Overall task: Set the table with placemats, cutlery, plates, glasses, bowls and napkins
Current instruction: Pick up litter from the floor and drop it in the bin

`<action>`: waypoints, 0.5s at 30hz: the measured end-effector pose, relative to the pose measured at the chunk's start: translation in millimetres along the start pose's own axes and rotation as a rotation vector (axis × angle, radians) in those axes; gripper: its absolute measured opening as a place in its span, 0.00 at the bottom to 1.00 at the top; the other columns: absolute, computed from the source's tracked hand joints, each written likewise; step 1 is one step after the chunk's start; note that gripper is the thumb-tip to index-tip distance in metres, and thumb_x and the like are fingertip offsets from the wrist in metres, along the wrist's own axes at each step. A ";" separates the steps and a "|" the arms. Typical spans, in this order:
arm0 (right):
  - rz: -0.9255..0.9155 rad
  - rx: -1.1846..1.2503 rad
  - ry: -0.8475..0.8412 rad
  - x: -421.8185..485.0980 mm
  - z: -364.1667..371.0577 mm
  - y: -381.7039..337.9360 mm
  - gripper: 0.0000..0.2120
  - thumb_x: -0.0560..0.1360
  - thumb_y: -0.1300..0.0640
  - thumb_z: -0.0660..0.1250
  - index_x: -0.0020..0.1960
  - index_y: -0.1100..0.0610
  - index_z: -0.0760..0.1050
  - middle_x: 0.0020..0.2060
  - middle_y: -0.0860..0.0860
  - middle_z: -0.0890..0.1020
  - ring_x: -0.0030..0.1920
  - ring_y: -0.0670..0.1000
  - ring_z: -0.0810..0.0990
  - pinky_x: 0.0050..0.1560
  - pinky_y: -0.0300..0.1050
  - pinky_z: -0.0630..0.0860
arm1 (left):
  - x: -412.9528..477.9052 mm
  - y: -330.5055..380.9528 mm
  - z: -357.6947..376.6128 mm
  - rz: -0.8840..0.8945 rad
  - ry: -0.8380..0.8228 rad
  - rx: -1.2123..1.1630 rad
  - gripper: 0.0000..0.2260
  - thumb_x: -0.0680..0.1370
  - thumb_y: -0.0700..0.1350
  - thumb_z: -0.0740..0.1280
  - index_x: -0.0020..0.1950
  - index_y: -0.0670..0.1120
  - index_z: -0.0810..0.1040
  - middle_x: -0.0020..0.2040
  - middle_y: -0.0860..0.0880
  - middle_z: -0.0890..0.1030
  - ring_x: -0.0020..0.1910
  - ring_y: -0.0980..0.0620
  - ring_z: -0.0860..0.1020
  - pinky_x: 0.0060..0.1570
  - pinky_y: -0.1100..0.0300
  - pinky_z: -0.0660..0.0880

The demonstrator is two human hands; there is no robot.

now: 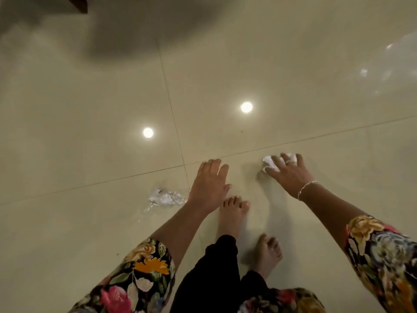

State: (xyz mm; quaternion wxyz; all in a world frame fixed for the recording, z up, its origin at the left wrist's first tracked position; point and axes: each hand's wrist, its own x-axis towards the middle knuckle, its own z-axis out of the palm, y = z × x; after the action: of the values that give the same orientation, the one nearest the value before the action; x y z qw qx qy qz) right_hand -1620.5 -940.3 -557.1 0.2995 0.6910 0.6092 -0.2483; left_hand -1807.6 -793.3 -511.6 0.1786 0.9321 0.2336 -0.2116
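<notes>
Fingers, left hand (209,186): the fingers (208,169) are straight and close together, and they hold nothing.
Wrapper (165,198): crumpled clear plastic lying on the floor (90,154), just beside my left wrist.
Right hand (291,175): its fingers (289,160) are spread wide over the white napkin (269,161); whether they grip it, I cannot tell.
Napkin place: crumpled on the floor, with no table in view.
Risk: I think the thin paper may tear or slip if the fingers close on only one edge.
</notes>
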 end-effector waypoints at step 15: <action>-0.119 0.245 0.131 73.5 5.6 -18.8 0.20 0.72 0.66 0.57 0.62 0.52 0.70 0.64 0.58 0.67 0.55 0.60 0.73 0.51 0.51 0.73 | -29.0 -105.0 82.3 -0.010 0.124 0.077 0.26 0.58 0.49 0.81 0.52 0.41 0.79 0.49 0.42 0.81 0.45 0.43 0.81 0.51 0.50 0.78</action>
State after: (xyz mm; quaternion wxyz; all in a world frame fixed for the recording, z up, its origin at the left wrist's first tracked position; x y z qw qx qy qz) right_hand -1629.2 -891.8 -615.1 0.1575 0.6997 0.6326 -0.2924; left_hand -1910.2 -752.4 -592.0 0.1268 0.9485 0.2404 -0.1629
